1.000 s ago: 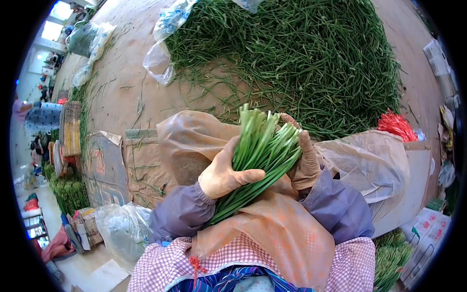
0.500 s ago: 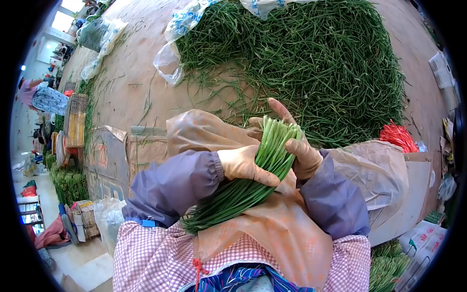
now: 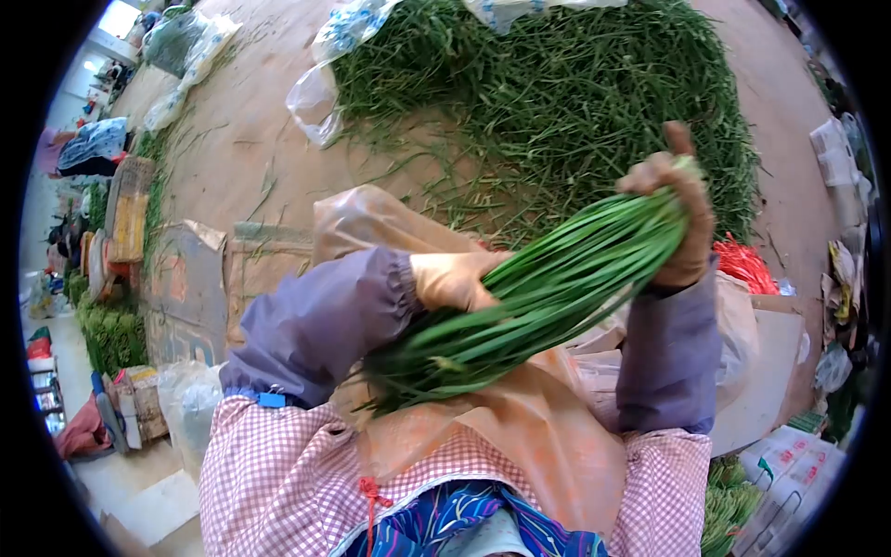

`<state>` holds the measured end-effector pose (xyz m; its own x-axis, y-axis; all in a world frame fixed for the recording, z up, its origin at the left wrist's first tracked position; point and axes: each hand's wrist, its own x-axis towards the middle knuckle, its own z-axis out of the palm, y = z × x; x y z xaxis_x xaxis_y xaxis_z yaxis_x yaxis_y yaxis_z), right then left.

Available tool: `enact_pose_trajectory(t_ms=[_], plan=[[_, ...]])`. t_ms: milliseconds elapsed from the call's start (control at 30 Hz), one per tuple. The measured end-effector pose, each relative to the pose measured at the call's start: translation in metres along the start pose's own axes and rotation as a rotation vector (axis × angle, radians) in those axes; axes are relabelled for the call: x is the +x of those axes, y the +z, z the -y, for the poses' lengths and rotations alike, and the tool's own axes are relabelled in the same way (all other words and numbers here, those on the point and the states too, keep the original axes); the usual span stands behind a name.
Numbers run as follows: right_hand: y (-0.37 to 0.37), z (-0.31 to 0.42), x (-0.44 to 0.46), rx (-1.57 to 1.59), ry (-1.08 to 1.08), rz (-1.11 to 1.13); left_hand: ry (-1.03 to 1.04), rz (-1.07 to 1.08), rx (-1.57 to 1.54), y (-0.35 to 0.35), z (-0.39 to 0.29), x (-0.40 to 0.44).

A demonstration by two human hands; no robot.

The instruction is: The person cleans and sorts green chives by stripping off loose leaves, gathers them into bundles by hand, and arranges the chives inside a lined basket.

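A bunch of long green garlic chives (image 3: 566, 288) slants across my lap, its paler end up at the right and its darker tips low at the left. My right hand (image 3: 682, 218), in a tan glove, is wrapped round the paler end, with one finger pointing up. Round the lower middle of the bunch is my gloved left hand (image 3: 455, 281); the chives partly hide its fingers. Just beyond the hands lies a large heap of loose green chives (image 3: 594, 111).
Clear plastic (image 3: 316, 97) borders the heap. Red plastic ties (image 3: 742, 265) lie right of my right arm. Flattened cardboard (image 3: 269, 278) lies at left, with a yellowish bundle (image 3: 128, 209) behind it. Another person (image 3: 93, 144) is at far left. More bunched greens (image 3: 729, 506) sit at lower right.
My right hand has moved up and right with the paler end of the bunch, now stretched out more to the right. My left hand has stayed near its place, on the lower part.
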<state>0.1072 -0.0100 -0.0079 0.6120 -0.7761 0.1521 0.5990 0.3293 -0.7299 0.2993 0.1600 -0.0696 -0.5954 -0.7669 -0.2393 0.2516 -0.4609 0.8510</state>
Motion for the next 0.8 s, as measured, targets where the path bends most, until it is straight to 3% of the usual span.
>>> enact_pose_trajectory(t_ms=[33,67,133,200,233,267,333,433,533,667,733,800], plan=[[-0.015,0.026,0.006,0.071,-0.066,0.032,0.069,0.079,0.057,0.002,-0.002,-0.003],[-0.036,0.051,0.012,0.055,-0.136,0.109,-0.015,0.082,0.304,0.006,-0.01,-0.006],[-0.068,0.096,0.009,0.05,-0.208,0.112,-0.144,-0.011,0.096,0.014,-0.014,-0.019],[-0.093,0.125,0.001,-0.035,-0.276,0.042,-0.196,-0.092,0.291,0.016,-0.021,-0.02],[-0.101,0.136,-0.005,-0.075,-0.308,-0.022,-0.084,-0.176,0.496,0.019,-0.026,-0.018],[-0.108,0.143,-0.012,-0.11,-0.337,-0.084,-0.377,-0.302,0.444,0.022,-0.04,-0.024],[-0.123,0.15,-0.018,-0.176,-0.376,-0.217,-0.279,-0.448,0.337,0.008,-0.031,-0.03],[-0.146,0.146,-0.027,-0.247,-0.405,-0.401,-0.132,-0.801,0.745,0.021,-0.061,-0.031],[-0.165,0.132,-0.027,-0.263,-0.392,-0.549,0.157,-0.891,0.521,0.04,-0.063,-0.012],[-0.176,0.123,-0.027,-0.206,-0.312,-0.639,0.538,-0.689,1.125,0.064,-0.048,0.027],[-0.178,0.117,-0.025,-0.203,-0.294,-0.662,0.645,-0.637,1.389,0.072,-0.048,0.046],[-0.188,0.11,-0.023,-0.214,-0.27,-0.686,0.59,-0.559,1.511,0.081,-0.045,0.073]])
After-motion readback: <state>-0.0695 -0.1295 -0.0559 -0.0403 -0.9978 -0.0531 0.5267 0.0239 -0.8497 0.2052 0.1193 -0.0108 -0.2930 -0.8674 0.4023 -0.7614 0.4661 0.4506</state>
